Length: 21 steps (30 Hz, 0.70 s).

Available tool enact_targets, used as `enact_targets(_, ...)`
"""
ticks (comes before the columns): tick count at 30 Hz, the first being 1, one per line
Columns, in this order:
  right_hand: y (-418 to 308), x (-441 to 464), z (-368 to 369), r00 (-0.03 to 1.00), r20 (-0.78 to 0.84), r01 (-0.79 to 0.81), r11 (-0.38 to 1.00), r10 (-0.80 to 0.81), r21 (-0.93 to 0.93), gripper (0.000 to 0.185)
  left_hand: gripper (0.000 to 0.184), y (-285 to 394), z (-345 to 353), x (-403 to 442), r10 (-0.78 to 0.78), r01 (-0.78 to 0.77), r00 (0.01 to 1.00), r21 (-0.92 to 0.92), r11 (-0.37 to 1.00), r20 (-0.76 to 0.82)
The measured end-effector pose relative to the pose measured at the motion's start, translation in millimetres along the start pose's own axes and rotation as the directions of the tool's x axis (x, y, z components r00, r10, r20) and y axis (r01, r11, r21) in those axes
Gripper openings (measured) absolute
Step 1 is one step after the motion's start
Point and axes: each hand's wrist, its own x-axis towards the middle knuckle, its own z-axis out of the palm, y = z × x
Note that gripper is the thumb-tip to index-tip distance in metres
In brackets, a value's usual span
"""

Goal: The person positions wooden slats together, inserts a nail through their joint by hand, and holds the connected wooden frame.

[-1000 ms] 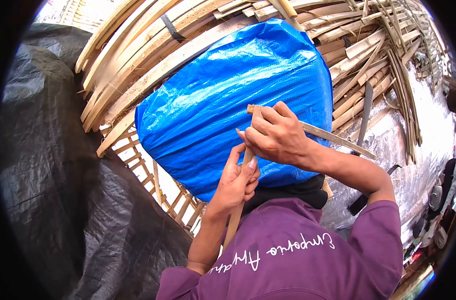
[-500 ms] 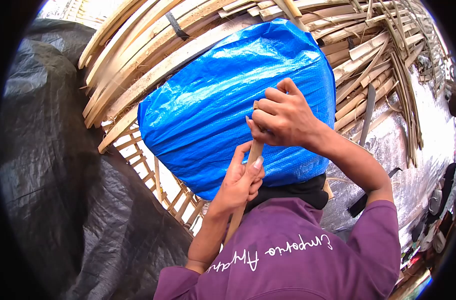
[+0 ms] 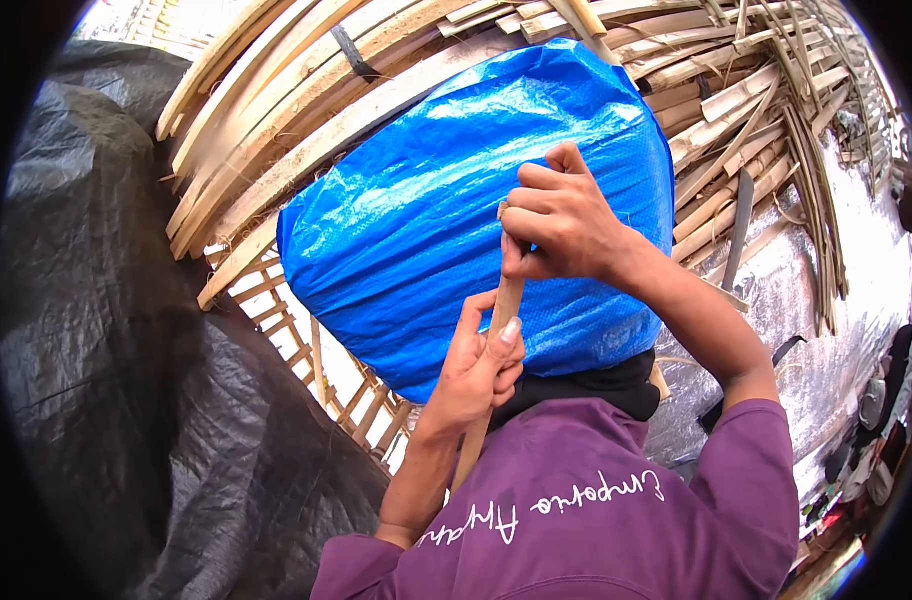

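Note:
A flat, pale bamboo strip (image 3: pixel 509 298) runs at a steep slant in front of my purple shirt. My left hand (image 3: pixel 478 370) is closed round its middle, with the thumb lying along the strip. Higher up, my right hand (image 3: pixel 564 220) grips the strip near its top end, fingers curled over it. A short stub of the strip shows past the right hand's fingers. Its lower end disappears against the shirt. Beneath both hands, a shiny blue tarp (image 3: pixel 396 270) spreads over what seems to be my lap.
Long split bamboo pieces (image 3: pixel 266 110) lie stacked beyond the blue tarp, and more bamboo strips (image 3: pixel 736 190) are piled at the right. Dark plastic sheeting (image 3: pixel 106 330) covers the left side. Slatted bamboo flooring (image 3: pixel 361 410) shows beside it. Silvery sheeting (image 3: pixel 776 290) lies at the right.
My right hand has shifted slightly left and up with the strip's top end, its fingers curled a little differently. The left hand keeps its hold almost unchanged.

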Motion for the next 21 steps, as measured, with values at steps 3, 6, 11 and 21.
enact_targets(3, -2.4, -0.4, -2.8, 0.999, 0.009, -0.031, 0.999, 0.032, -0.016, 0.025, 0.033, 0.3, 0.4, -0.4, -0.002, 0.002, 1.000, 0.004, 1.000, -0.002)
enact_targets(6, -5.6, -1.9, -2.3, 0.998, 0.005, -0.057, 0.996, 0.057, -0.074, 0.024, 0.033, 0.4, -0.9, 3.0, -0.003, 0.003, 1.000, -0.008, 1.000, -0.009)
enact_targets(11, -25.4, -3.0, -10.6, 0.961, -0.001, -0.274, 0.946, 0.278, -0.171, 0.018, 0.034, -1.3, -3.8, 7.0, -0.010, 0.010, 1.000, -0.046, 0.999, -0.008)
enact_targets(21, -68.6, -11.0, 4.8, 0.680, -0.120, -0.734, 0.671, 0.724, -0.107, 0.036, 0.040, -1.4, -4.9, 9.7, 0.025, -0.025, 0.999, 0.015, 1.000, -0.047)
